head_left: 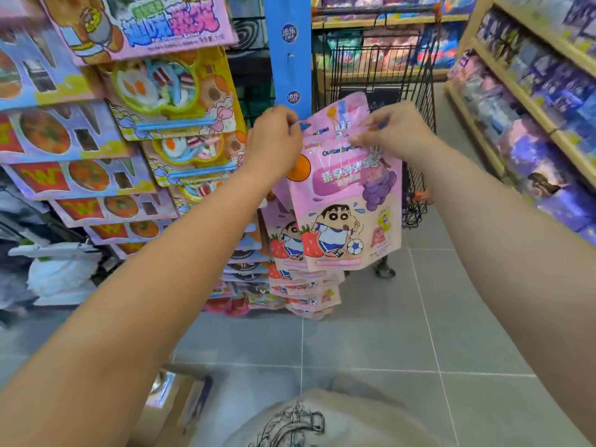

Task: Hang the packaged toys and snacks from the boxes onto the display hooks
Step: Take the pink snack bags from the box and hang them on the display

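Left hand [274, 137] pinches the upper left edge of the pink snack pouch [348, 201], fingers curled on it; the right hand [396, 130] pinches the top right, beside the hang hole [341, 134]. The pouch hangs upright between them, just in front of the blue display post [290, 53] and above a column of like pouches [300, 253] already hung. The hook is hidden behind the pouch and fingers, so I cannot tell whether the hole is on it. The main risk, as I judge it, is letting go before the hole is seated, which would drop the pouch onto the lower packs or the floor. Forcing a misaligned hole could tear the thin header. A sideways tug might knock the toy cards [171, 91] crowding close at left.
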Demonstrator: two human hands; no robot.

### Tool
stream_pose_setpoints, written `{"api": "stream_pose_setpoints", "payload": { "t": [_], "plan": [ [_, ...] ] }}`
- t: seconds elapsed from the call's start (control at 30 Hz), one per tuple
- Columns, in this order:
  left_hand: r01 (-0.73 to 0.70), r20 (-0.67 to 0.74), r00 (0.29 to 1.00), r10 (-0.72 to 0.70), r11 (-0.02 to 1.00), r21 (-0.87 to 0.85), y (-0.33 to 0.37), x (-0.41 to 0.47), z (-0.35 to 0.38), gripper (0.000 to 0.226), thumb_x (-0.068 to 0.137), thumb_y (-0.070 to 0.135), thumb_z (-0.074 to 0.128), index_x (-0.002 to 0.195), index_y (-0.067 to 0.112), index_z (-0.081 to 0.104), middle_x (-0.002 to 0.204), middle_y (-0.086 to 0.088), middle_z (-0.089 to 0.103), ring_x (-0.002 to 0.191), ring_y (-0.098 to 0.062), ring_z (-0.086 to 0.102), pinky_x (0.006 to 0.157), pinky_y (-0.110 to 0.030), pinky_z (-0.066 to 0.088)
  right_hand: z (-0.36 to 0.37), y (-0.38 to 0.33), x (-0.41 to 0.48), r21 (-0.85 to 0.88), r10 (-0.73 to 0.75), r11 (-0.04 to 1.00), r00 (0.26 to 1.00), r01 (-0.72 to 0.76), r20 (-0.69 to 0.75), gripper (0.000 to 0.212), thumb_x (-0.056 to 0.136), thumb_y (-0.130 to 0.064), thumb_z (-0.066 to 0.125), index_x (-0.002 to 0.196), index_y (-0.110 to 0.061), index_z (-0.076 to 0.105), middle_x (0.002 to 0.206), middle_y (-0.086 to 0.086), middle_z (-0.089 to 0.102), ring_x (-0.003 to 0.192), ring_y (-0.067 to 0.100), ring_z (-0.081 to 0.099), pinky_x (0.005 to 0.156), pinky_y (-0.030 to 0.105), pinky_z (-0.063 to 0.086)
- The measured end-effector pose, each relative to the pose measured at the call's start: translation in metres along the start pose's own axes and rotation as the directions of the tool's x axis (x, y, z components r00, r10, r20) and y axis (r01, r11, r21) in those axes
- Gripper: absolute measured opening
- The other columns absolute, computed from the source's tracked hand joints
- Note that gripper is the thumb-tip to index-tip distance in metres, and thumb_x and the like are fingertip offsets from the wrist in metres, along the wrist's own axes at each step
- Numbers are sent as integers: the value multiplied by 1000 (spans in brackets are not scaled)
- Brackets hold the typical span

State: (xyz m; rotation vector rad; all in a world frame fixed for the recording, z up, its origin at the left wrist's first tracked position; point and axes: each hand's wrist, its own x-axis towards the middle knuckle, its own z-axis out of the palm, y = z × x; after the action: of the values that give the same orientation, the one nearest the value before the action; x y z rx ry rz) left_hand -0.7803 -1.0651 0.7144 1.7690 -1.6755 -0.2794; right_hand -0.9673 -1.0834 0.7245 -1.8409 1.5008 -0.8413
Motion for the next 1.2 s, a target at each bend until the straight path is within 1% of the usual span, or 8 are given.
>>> {"api": "stream_pose_setpoints", "payload": {
  "t": [0.07, 0.13, 0.33, 0.5, 0.7, 0.9, 1.1, 1.2],
  "plan": [
    [8, 4, 1000, -9, 1000, 28, 3, 3, -4, 23, 95, 12, 44, 104, 5, 64, 112, -11, 64, 106, -27, 57, 88, -36, 48, 1, -4, 6, -24, -6, 1000, 1000, 6, -12, 39, 75, -24, 78, 108, -6, 69, 93, 4, 59, 76, 7, 52, 64, 14, 40],
    [18, 24, 1000, -18, 999, 30, 4, 6, -6, 22, 95, 10, 45, 103, 6, 66, 112, -11, 65, 105, -26, 58, 88, -37, 50, 2, -6, 10, -21, 9, 1000, 1000, -9, -5, 42, 74, -24, 79, 109, -3, 68, 95, 4, 59, 79, 8, 52, 67, 17, 40],
    [-19, 68, 998, 17, 1000, 24, 1, 13, -8, 24, 91, 1, 46, 108, 8, 63, 110, -11, 64, 103, -25, 58, 89, -38, 51, -1, -3, 17, -4, 45, 999, 999, -45, -3, 43, 72, -24, 80, 107, -3, 69, 92, 4, 60, 67, -2, 48, 58, 9, 36],
    [-56, 89, 994, 56, 998, 0, -3, 10, -7, 37, 85, -7, 38, 114, 9, 56, 113, -11, 62, 107, -26, 55, 91, -42, 48, -4, -4, 20, -34, 55, 998, 998, -55, 14, 44, 72, -23, 80, 109, -2, 67, 96, 3, 58, 83, 10, 53, 59, 11, 36],
    [-115, 62, 992, 109, 988, 102, -9, 6, 0, 32, 88, -2, 40, 117, 9, 50, 118, -10, 59, 110, -29, 51, 96, -43, 41, 1, -3, 20, -40, 121, 992, 990, -118, 68, 33, 73, -21, 80, 100, -4, 71, 94, 4, 61, 91, 16, 57, 79, 24, 43],
    [-228, 80, 973, 218, 962, 152, -23, -7, -1, 49, 84, -7, 45, 130, 9, 45, 124, -13, 52, 117, -29, 47, 100, -40, 40, 19, 8, 16, -102, 203, 977, 970, -190, 138, 44, 72, -26, 79, 107, -3, 69, 122, 10, 63, 111, 23, 58, 99, 37, 46],
    [-272, 167, 957, 235, 931, 245, -30, -12, -6, 69, 85, -5, 46, 147, 13, 23, 135, -13, 41, 126, -30, 37, 105, -37, 32, 27, 9, 11, -213, 233, 957, 960, -198, 154, 46, 74, -30, 78, 110, -3, 68, 121, 7, 63, 108, 21, 57, 86, 29, 43],
    [-237, 154, 965, 211, 956, 170, -30, -12, -8, 69, 85, -7, 45, 147, 11, 21, 136, -13, 41, 128, -28, 37, 108, -37, 32, 26, 7, 4, -288, 199, 948, 959, -136, 202, 32, 73, -29, 79, 92, -5, 72, 112, 7, 64, 110, 23, 58, 83, 30, 42]
  ]
}}
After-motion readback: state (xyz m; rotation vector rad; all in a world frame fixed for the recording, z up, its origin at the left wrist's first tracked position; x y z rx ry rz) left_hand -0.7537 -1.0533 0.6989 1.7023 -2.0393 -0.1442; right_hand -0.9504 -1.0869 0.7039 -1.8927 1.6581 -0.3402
